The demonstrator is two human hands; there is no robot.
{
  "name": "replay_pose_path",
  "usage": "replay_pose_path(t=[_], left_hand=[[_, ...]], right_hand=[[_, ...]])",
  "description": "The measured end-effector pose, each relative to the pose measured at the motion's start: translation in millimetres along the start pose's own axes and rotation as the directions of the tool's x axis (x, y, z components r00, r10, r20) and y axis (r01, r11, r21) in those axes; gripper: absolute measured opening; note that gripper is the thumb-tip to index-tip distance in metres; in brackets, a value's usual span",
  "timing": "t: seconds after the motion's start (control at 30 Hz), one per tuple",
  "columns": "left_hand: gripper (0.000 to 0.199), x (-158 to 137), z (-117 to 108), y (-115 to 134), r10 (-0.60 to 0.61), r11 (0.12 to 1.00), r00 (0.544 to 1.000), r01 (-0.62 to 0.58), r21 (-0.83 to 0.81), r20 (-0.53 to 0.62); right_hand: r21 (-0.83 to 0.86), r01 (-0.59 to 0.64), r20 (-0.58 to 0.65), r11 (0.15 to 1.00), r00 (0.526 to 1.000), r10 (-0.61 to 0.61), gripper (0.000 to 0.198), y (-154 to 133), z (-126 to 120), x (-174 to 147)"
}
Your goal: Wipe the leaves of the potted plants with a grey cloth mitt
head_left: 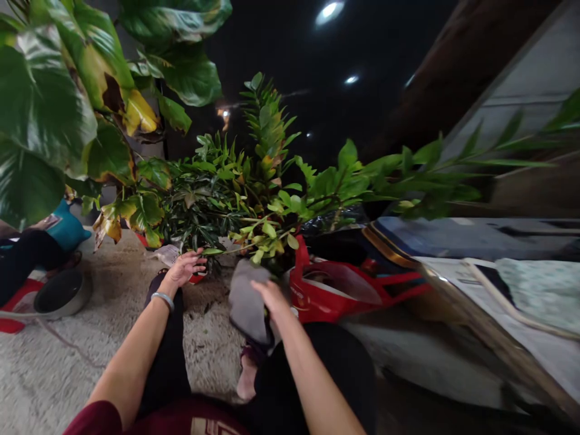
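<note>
In my right hand [272, 297] is a grey cloth [249, 302], hanging down between my knees and a little blurred by motion. My left hand [185, 269] is held out at the foot of the plants, its fingers apart and nothing in them. A green leaf [212, 251] lies close to its fingertips; whether they touch, I cannot tell. Dark, narrow-leaved foliage [194, 205] rises just behind that hand. Pale green leafy stems [267, 232] lean out above the cloth.
A red bag [317, 308] stands right of the cloth. Large yellowing leaves [104, 66] hang at upper left. A dark round pan [63, 294] sits at left, near another person [31, 257]. On the right is a bench-like surface [489, 302] with folded fabric.
</note>
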State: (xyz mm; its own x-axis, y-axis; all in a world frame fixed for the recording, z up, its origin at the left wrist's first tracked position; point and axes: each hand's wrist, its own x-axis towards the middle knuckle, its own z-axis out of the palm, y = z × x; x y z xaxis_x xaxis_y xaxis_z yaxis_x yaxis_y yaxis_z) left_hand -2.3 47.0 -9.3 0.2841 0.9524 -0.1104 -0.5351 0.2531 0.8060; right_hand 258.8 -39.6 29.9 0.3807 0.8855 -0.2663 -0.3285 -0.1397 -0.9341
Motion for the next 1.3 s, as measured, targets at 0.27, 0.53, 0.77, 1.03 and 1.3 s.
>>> replay_pose_path(t=[0.27, 0.53, 0.77, 1.03, 1.3], left_hand=[[0.025, 4, -2, -1, 0.001, 0.999, 0.999, 0.001, 0.032, -0.040], [0.024, 3, -10, -6, 0.013, 0.982, 0.972, 0.031, 0.186, -0.234], [0.029, -3, -25, 15, 0.247, 0.965, 0.917, -0.263, -0.008, -0.312], [0.047, -7, -10, 11, 0.145, 0.989, 0.978, -0.139, 0.051, -0.151], [0.046, 1, -17, 8, 0.104, 0.993, 0.982, -0.096, 0.062, -0.156]], right_hand=[[-0.250, -0.183, 0.255, 0.951, 0.935, 0.247, 0.031, 38, -7, -44], [-0.259, -0.094, 0.218, 0.961, 0.964, 0.154, 0.008, 45, -1, -50], [-0.026, -0.012, 0.279, 1.000, 0.960, 0.019, 0.033, -24, 8, -69], [0.041, -0.101, 0.176, 0.994, 0.980, 0.093, 0.036, -45, 73, -46], [-0.079, 0.105, 0.264, 0.991, 0.961, -0.081, 0.039, -54, 61, -87]])
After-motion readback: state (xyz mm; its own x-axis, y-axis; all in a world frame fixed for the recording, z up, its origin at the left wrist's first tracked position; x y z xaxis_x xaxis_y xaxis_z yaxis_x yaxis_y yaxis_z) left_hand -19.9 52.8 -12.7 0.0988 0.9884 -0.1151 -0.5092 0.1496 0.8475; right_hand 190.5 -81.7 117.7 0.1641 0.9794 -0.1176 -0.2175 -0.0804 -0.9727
